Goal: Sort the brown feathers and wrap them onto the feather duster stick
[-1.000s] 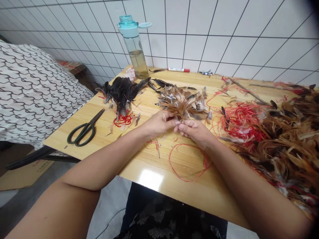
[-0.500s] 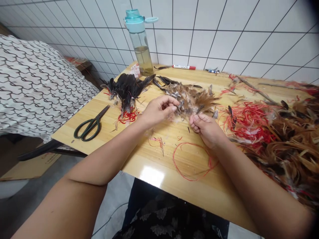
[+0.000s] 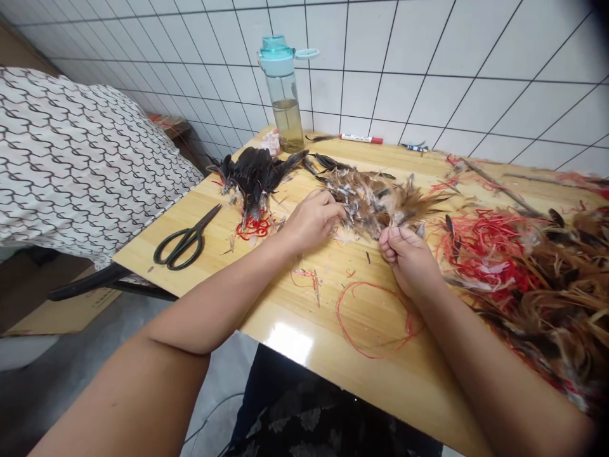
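Note:
My right hand (image 3: 410, 257) is closed in a pinch around the base of some brown feathers (image 3: 412, 202), whose tips fan out to the upper right. At the near edge of a loose pile of brown and grey feathers (image 3: 359, 187), the fingers of my left hand (image 3: 314, 219) curl down with tips together. What they pinch, if anything, is too small to make out. A loop of red string (image 3: 339, 311) lies on the wooden table (image 3: 266, 292) below my right hand. Black feathers (image 3: 257, 171) lie left of the pile, with red strings (image 3: 257, 227) at their base.
Black-handled scissors (image 3: 183, 244) rest near the left table edge. A water bottle (image 3: 285, 108) stands by the tiled wall, with a red marker (image 3: 360, 138) to its right. Tangled red string (image 3: 490, 247) and a large brown feather heap (image 3: 566, 279) cover the right side.
My left hand has come down onto the feather pile, its fingers closing from a looser curl. My right hand keeps its pinch. The whole view has shifted slightly.

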The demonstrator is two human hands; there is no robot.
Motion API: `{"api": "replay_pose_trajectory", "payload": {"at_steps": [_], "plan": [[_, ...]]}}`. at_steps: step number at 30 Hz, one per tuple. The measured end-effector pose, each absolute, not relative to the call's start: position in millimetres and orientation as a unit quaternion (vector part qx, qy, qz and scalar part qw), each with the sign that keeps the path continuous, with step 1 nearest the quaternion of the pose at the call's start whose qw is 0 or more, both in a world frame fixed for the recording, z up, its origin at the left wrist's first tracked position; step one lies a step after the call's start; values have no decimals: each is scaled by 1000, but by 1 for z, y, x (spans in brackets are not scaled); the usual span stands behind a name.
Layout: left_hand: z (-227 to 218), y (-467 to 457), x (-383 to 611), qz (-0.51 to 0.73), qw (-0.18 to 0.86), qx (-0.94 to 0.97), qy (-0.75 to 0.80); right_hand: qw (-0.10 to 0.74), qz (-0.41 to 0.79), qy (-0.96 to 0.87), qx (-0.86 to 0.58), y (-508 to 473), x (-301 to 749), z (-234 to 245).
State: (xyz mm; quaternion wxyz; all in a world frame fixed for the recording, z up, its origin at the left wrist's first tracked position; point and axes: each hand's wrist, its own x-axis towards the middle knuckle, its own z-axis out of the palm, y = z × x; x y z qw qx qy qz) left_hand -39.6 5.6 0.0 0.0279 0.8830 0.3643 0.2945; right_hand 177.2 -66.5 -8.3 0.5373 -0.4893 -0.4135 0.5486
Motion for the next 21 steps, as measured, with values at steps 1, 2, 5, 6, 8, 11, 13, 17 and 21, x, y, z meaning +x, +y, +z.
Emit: {"api": "replay_pose_trajectory", "payload": {"at_steps": [1,2,5,6,8,11,13,17,21], "plan": [[0,6,-39,292,20,883,366,537,552,-411,-488,-66,178,-8],[-1,6,-38,289,13,884,369,535,553,-410,-489,-66,178,-8],[-1,7,-31,268,3,893,362,529,547,-422,-492,-67,179,-10],[-1,8,-28,254,-1,898,359,527,543,-428,-494,-67,178,-10],[-3,8,-21,226,-11,905,360,524,535,-437,-497,-67,177,-11],[-5,9,-16,207,-17,906,368,522,525,-441,-507,-67,175,-11],[-3,8,-16,214,-3,905,368,524,516,-440,-516,-68,174,-10],[8,2,-24,301,111,862,392,530,495,-446,-524,-68,172,-8],[19,-5,-28,404,324,744,423,530,486,-451,-529,-68,172,-8]]}}
